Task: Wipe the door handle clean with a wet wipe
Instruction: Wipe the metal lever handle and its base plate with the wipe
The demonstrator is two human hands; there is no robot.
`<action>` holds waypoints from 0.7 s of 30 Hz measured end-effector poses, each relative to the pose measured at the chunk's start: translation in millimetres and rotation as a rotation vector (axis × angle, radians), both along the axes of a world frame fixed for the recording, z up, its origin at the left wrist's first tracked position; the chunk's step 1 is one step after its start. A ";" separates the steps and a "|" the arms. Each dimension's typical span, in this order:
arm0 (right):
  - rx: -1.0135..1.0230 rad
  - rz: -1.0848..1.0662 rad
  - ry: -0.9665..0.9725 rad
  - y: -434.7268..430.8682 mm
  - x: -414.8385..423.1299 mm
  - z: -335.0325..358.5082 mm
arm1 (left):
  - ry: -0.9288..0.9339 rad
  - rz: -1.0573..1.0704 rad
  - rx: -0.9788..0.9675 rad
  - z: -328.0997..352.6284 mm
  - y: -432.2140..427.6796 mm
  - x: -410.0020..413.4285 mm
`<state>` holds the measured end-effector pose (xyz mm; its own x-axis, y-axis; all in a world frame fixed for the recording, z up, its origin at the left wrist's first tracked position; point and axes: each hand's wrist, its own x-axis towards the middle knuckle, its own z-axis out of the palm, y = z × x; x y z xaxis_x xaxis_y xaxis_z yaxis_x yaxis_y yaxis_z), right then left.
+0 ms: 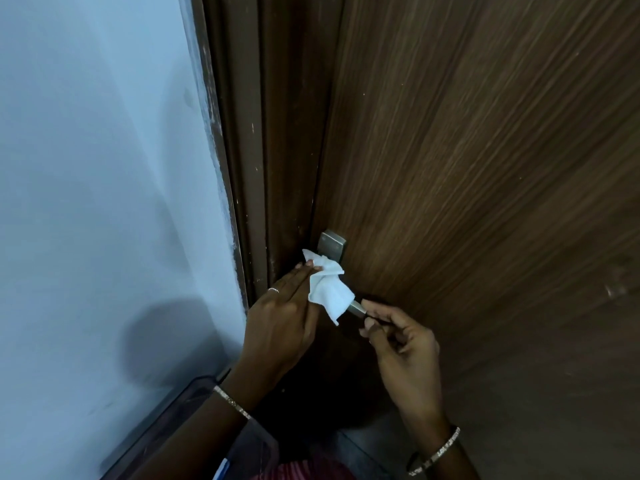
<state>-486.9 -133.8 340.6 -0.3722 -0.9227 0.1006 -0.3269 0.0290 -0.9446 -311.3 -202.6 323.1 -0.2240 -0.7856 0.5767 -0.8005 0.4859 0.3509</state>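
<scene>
Nearest, a clear plastic container (162, 424) sits low at the left by the wall, under the left forearm; beyond it the left grip (280, 317) lies with fingers straight and together, flat on the wet wipe (329, 289), pressing it against the door handle (356, 309); no finger visibly curls round the cloth. The right grip (401, 344) is clamped on the lever's free end, thumb and forefinger pinching the bare metal just past the wipe. The wipe is bunched and drapes over most of the lever, reaching up toward the square back plate (331, 244) on the wooden door (485, 168); the door frame (263, 150) and pale wall (104, 168) lie farther left.

Likely trouble: with only flat fingers bearing on it, the wipe could slide off and drop on a quick stroke; hard downward pressure might turn the lever and unlatch the door; the pinched end, and probably the underside, would go unwiped unless the right grip shifts.
</scene>
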 end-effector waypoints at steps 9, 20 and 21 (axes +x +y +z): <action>0.004 0.016 0.027 0.2 -2.7 0.9 | -0.102 -0.041 -0.029 5.4 -10.5 -6.2; 0.010 0.035 -0.004 1.7 -3.8 0.4 | 1.274 0.057 0.711 -4.9 11.6 -7.2; 0.010 0.034 -0.007 1.9 -3.5 0.8 | 1.450 0.026 0.821 -2.3 5.8 -8.8</action>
<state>-490.4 -131.9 341.4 -0.3416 -0.9357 0.0884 -0.3209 0.0277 -0.9467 -320.1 -196.8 320.7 0.1098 -0.9594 -0.2599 0.3913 -0.1986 0.8986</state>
